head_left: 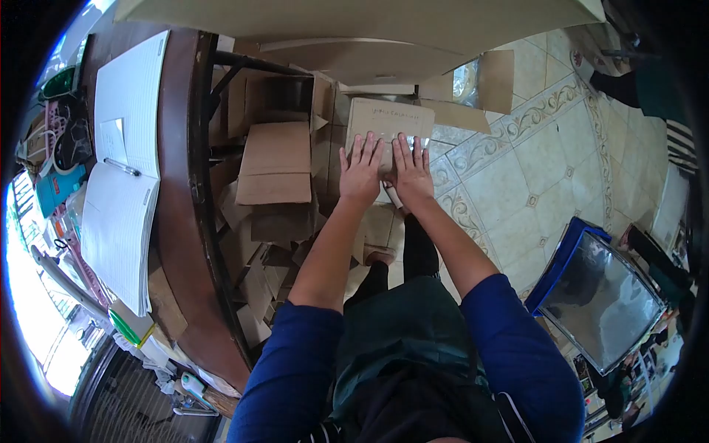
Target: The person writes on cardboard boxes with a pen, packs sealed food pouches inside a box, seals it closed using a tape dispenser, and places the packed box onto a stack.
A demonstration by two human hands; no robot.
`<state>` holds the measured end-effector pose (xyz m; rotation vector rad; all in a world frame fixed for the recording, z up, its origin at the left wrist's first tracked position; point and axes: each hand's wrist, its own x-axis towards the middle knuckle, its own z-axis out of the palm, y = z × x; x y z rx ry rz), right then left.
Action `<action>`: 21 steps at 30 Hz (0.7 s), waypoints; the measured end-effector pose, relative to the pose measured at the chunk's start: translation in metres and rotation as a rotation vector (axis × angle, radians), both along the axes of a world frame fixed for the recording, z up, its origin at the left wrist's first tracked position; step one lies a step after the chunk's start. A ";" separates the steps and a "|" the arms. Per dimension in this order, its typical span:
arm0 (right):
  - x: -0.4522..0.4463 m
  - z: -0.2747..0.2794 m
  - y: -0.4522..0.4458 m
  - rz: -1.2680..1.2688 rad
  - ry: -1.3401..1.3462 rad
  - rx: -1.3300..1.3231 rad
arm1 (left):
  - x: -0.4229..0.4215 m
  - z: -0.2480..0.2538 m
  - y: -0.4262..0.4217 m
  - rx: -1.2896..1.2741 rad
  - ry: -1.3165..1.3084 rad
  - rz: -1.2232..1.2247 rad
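In the head view, a closed cardboard box [391, 117] with handwriting on its top is in front of me. Shiny clear tape shows near its right edge. My left hand [361, 171] lies flat on the near part of the box, fingers stretched forward. Beside it, my right hand [410, 171] rests flat on the same box, its fingers spread slightly. Both thumbs point inward and almost meet. Neither hand grips anything. What supports the box underneath is hidden.
A large cardboard box [354, 26] spans the top. Open cardboard boxes [275, 155] pile up at left, below a brown table [181, 221] bearing an open notebook [122, 173] and pen [122, 167]. A blue-edged plastic-covered item [598, 295] stands right. Another person's leg [617, 85] shows upper right.
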<state>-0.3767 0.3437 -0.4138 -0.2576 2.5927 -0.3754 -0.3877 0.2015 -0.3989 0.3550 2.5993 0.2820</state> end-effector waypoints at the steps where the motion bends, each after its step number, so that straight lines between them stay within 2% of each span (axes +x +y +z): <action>1: 0.000 0.000 0.000 0.009 -0.029 0.041 | -0.002 0.004 0.002 0.000 -0.001 0.004; 3: -0.006 0.006 -0.001 0.024 -0.047 0.089 | -0.015 0.015 0.008 -0.083 -0.146 -0.015; 7: -0.022 0.034 -0.005 0.051 -0.203 0.152 | -0.017 0.033 0.000 -0.149 -0.195 -0.048; 9: -0.026 0.049 -0.009 0.066 -0.271 0.181 | 0.021 0.040 -0.014 -0.197 0.002 0.017; 12: -0.023 0.067 -0.007 0.076 -0.240 0.222 | 0.083 0.083 -0.037 -0.024 -0.199 0.015; 14: 0.005 0.062 -0.016 0.178 -0.145 0.082 | 0.141 0.101 -0.060 0.167 -0.298 0.079; 15: 0.012 0.107 -0.030 0.029 -0.478 -0.122 | 0.159 0.116 -0.069 0.192 -0.547 0.195; 16: 0.041 0.125 -0.041 0.219 -0.178 -0.311 | 0.190 0.119 -0.082 0.336 -0.604 0.319; 17: 0.056 0.186 -0.059 0.206 -0.368 -0.448 | 0.222 0.119 -0.095 0.347 -0.592 0.382; 18: 0.079 0.223 -0.078 0.327 -0.295 -0.594 | 0.253 0.120 -0.107 0.359 -0.578 0.444; 19: 0.104 0.252 -0.097 0.421 -0.364 -0.774 | 0.280 0.121 -0.117 0.368 -0.584 0.502; 21: 0.152 0.318 -0.131 0.564 -0.542 -0.956 | 0.324 0.121 -0.137 0.343 -0.596 0.615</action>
